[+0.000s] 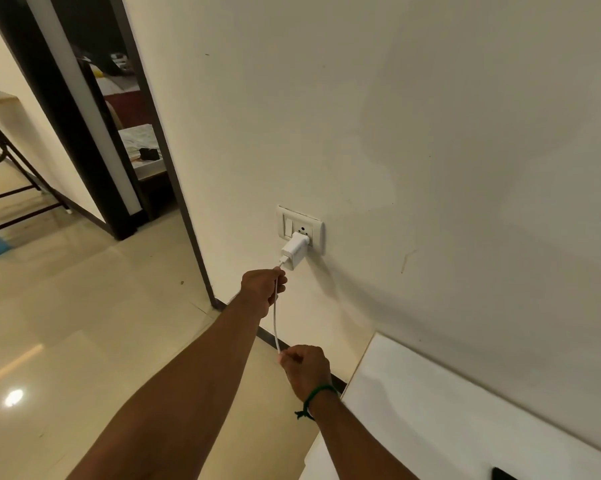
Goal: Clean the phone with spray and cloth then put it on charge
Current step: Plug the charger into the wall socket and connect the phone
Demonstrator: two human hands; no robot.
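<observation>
A white charger adapter [295, 250] is plugged into a white wall socket plate [318, 227] low on the cream wall. A white cable [276, 322] runs down from the adapter. My left hand [262, 287] grips the cable just below the adapter. My right hand [305, 370], with a green wrist band, is closed on the cable lower down. A dark corner of what may be the phone [503, 474] peeks in at the bottom edge on a white surface [430, 403]. No spray or cloth is in view.
The white surface stands against the wall at bottom right. An open dark-framed doorway [119, 140] lies to the left, with a bed beyond. Glossy beige floor tiles [67, 323] spread left. A black metal-legged table [4, 157] stands at far left.
</observation>
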